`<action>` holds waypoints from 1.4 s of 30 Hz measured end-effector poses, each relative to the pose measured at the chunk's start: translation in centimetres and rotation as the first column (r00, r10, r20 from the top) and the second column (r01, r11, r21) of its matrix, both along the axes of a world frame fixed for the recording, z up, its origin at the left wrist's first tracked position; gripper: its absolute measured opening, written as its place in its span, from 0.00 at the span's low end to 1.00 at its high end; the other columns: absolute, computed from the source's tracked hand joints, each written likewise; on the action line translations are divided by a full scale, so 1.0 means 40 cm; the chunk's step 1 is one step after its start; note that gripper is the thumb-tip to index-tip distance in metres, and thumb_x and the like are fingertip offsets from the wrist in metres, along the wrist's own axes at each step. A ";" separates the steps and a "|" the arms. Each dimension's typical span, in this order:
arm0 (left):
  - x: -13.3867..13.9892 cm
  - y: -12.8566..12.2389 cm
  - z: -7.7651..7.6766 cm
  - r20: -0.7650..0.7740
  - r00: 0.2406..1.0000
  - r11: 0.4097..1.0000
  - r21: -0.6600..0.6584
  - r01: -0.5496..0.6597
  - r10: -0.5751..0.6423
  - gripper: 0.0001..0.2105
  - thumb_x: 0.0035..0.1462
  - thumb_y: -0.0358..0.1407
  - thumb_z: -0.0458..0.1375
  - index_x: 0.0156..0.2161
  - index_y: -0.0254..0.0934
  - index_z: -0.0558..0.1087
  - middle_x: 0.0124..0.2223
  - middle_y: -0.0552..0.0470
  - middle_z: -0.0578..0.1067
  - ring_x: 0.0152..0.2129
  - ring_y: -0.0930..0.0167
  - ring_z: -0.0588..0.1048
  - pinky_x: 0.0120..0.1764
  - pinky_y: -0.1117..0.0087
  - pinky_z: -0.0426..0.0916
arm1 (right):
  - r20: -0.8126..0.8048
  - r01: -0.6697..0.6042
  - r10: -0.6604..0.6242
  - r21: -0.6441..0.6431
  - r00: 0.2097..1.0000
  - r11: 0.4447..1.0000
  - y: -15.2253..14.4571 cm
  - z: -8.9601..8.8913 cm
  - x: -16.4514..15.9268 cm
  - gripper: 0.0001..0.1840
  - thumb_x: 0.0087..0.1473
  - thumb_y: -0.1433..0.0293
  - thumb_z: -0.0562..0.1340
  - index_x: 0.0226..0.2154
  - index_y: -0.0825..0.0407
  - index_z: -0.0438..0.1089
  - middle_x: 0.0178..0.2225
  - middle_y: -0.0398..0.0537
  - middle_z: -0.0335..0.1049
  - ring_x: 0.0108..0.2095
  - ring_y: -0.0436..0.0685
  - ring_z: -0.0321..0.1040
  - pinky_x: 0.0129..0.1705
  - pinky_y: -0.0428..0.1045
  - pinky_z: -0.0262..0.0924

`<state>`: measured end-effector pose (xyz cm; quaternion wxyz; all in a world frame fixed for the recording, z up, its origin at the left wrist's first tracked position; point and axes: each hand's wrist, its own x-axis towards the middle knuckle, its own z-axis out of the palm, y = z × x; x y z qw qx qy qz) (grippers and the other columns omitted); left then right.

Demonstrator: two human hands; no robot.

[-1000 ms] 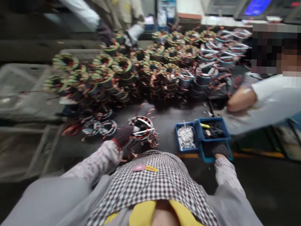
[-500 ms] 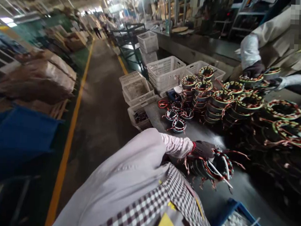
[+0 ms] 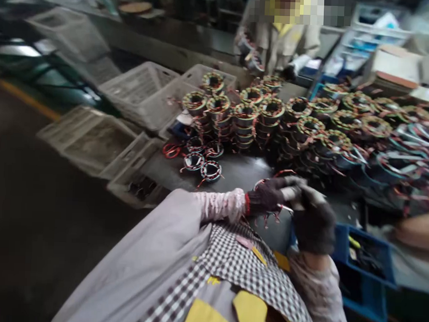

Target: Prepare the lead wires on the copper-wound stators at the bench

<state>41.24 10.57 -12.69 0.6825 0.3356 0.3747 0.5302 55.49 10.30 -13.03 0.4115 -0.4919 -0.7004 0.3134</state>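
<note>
In a dark glove with pale fingertips, my left hand (image 3: 269, 196) is closed over a motor stator (image 3: 260, 183). The hand hides most of it; a bit of rim and some reddish wire ends show around the glove. My right hand (image 3: 314, 216), gloved too, has its fingers bent in against the left fingertips. What they pinch is hidden and blurred. A short white sleeve (image 3: 285, 208) sticks out below the fingers. Beyond my left hand, small wound rings (image 3: 211, 171) lie on the dark tabletop (image 3: 235, 164).
Stacked stators (image 3: 244, 120) fill the table's far side and right. White plastic crates (image 3: 139, 90) stand at left. Blue bins (image 3: 368, 255) with tools sit at right, near another person's arm (image 3: 418, 231). Across the table a co-worker (image 3: 292, 39) holds a stator (image 3: 251, 54).
The view has swung right. My right hand has come into view and meets my left at the stator. The white sleeves on the stator are now mostly covered.
</note>
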 end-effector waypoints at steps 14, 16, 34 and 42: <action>-0.098 0.014 -0.044 0.047 0.990 0.975 -0.176 0.138 -0.132 0.24 0.39 0.42 0.81 0.38 0.32 0.79 0.34 0.49 0.81 0.28 0.70 0.79 0.36 0.67 0.75 | -0.169 0.172 -0.192 -0.128 0.967 0.977 -0.029 -0.064 -0.031 0.17 0.61 0.54 0.66 0.43 0.49 0.78 0.43 0.52 0.83 0.42 0.62 0.80 0.48 0.58 0.77; -0.099 0.020 -0.035 0.048 0.997 0.981 -0.180 0.067 -0.059 0.24 0.39 0.42 0.81 0.39 0.34 0.77 0.32 0.52 0.80 0.25 0.72 0.77 0.32 0.70 0.74 | -0.190 0.233 -0.265 -0.173 0.945 0.957 -0.043 -0.066 0.001 0.18 0.60 0.52 0.68 0.40 0.49 0.77 0.36 0.50 0.82 0.35 0.60 0.79 0.41 0.56 0.77; -0.134 0.011 -0.062 -0.897 0.441 0.851 0.204 0.485 -0.037 0.08 0.59 0.31 0.64 0.42 0.38 0.84 0.47 0.47 0.85 0.48 0.62 0.81 0.59 0.59 0.72 | -0.359 0.212 -0.387 -0.439 0.849 0.873 -0.119 -0.224 0.128 0.26 0.54 0.47 0.72 0.39 0.52 0.78 0.30 0.49 0.80 0.30 0.57 0.77 0.36 0.52 0.74; -0.137 0.018 -0.052 -0.521 0.853 0.996 0.073 0.047 -0.003 0.13 0.54 0.43 0.70 0.35 0.35 0.78 0.35 0.49 0.83 0.31 0.68 0.79 0.42 0.65 0.78 | -0.451 0.291 -0.488 -0.438 0.748 0.851 -0.130 -0.287 0.045 0.23 0.55 0.49 0.71 0.40 0.50 0.76 0.37 0.49 0.81 0.34 0.58 0.78 0.41 0.57 0.77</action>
